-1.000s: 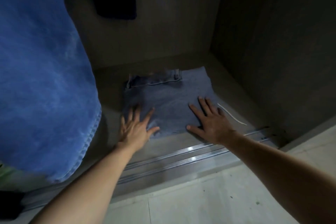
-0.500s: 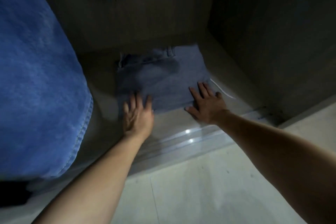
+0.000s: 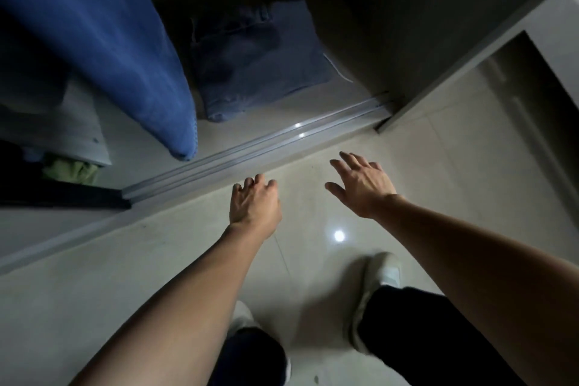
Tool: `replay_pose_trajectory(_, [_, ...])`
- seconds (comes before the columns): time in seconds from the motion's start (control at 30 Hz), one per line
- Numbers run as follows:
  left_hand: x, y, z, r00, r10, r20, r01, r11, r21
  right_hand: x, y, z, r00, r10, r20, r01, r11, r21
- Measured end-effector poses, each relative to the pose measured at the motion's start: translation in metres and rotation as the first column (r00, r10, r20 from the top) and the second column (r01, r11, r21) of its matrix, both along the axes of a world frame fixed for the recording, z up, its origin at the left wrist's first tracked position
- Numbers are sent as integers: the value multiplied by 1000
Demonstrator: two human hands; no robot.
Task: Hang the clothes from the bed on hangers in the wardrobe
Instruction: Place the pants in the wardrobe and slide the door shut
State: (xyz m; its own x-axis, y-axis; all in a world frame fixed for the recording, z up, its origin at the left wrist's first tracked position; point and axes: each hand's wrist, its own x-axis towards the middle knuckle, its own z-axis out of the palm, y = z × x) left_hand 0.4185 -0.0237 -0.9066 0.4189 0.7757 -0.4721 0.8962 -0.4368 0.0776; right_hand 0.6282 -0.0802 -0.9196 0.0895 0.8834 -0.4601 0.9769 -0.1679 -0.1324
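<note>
A folded pair of dark blue jeans (image 3: pixel 260 63) lies flat on the wardrobe floor (image 3: pixel 313 103), behind the metal sliding track (image 3: pixel 257 147). A bright blue denim garment (image 3: pixel 103 28) hangs at the upper left, its hem reaching down almost to the track. My left hand (image 3: pixel 253 204) hovers over the tiled floor outside the wardrobe, fingers loosely bent, holding nothing. To its right my right hand (image 3: pixel 360 182) is spread with straight fingers, also empty. Both hands are well clear of the jeans.
Grey and green clothes (image 3: pixel 72 147) sit low at the left inside the wardrobe. The wardrobe's side panel (image 3: pixel 438 41) stands at the right. My two feet in white shoes (image 3: pixel 379 276) stand on the glossy tiles (image 3: pixel 156 260).
Both hands have lifted off the folded jeans and drawn back out of the wardrobe over the tiles. The view has pulled back and up; my feet now show.
</note>
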Motion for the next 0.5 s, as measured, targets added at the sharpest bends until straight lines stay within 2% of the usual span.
replay_pose_trajectory(0.2, [-35,-53,109,998,-48,-46,44,996,-78,-36,-58,112,998,-54,-34,52,997,-48])
replay_pose_trajectory(0.5, [-92,-96,259,997,-21,-76,16,998,-61,-91,-95,257,996,-59,-64,56,998,-37])
